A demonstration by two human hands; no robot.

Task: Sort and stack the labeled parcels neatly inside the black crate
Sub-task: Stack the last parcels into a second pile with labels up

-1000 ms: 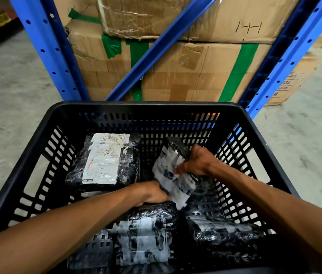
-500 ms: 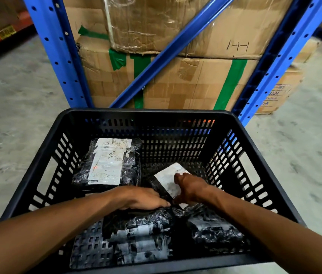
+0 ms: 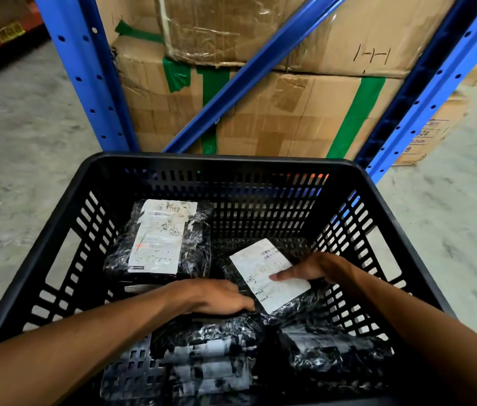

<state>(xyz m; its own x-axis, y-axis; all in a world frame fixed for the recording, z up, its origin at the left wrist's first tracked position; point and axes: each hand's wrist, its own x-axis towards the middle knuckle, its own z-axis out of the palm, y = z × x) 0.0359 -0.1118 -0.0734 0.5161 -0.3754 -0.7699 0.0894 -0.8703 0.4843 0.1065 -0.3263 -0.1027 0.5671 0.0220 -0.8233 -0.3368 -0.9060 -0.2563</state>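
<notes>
Head view: looking down into the black crate [image 3: 64, 230], which sits on a concrete floor in front of blue racking [image 3: 84, 77] loaded with cardboard boxes [image 3: 290, 112].
Crate contents: four wrapped parcels on the perforated floor, taking the crate's middle as the clock centre.
Large parcel [image 3: 161, 238]: at about 10 o'clock, label up, lying flat, touched by neither hand.
Small parcel [image 3: 269, 276]: at about 2 o'clock, white label up, skewed relative to the crate walls.
Near parcels: one at about 6 o'clock [image 3: 210, 356] and one at about 4 o'clock [image 3: 331, 350], both in crinkled black film.
Left hand [image 3: 213, 297]: palm down, flat, fingertips at the small parcel's near-left edge; whether it grips anything I cannot tell.
Right hand [image 3: 313, 268]: fingers extended and resting on the small parcel's label, pressing rather than clasping.
Handling, as a judgement: soft shiny film, probably light and pliable, likely slippery under a flat palm; the label face gives better friction.
Where to hold: pinch the two opposite short edges, or slide fingers under one edge, then square it against the large parcel.
Risk: film may bunch or the label crease if dragged.
</notes>
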